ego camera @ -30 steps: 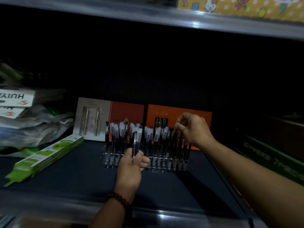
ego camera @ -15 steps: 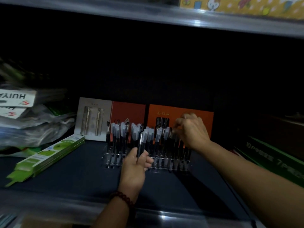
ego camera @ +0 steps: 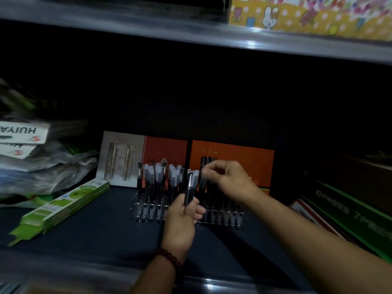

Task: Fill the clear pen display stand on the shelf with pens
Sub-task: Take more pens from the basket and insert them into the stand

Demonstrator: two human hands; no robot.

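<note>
Head view: a dark shelf (ego camera: 101, 234) holds the clear pen display stand (ego camera: 146, 215) near its middle, a little way back from the front edge. Many pens (ego camera: 158, 177) with see-through caps stand up in it in rows.

The left hand (ego camera: 180, 221) is in front of the stand. Its grip is clamped on a black pen (ego camera: 189, 192), with the fingers and thumb curled round the low end. The pen points up, cap on top, and leans a bit to the right. A bracelet (ego camera: 169, 257) of dark red beads sits on that wrist.

The right hand (ego camera: 229, 179) is up over the right half of the stand. Its thumb and first finger are together in a pinch on the top of a standing pen (ego camera: 202, 181). The picture is blurry there, so I cannot tell if that pen is all the way down in its slot.

An orange box (ego camera: 239, 158) leans up behind the stand, with a darker red box (ego camera: 165, 149) and a grey card (ego camera: 121, 160) with two thin pens to its left. Flat green boxes (ego camera: 61, 206) lie on the shelf to the left, near a heap of plastic bags (ego camera: 42, 170). A black and green box (ego camera: 356, 211) sits on the right. Up on the next shelf is a yellow box (ego camera: 307, 15) with a bunny on it.
</note>
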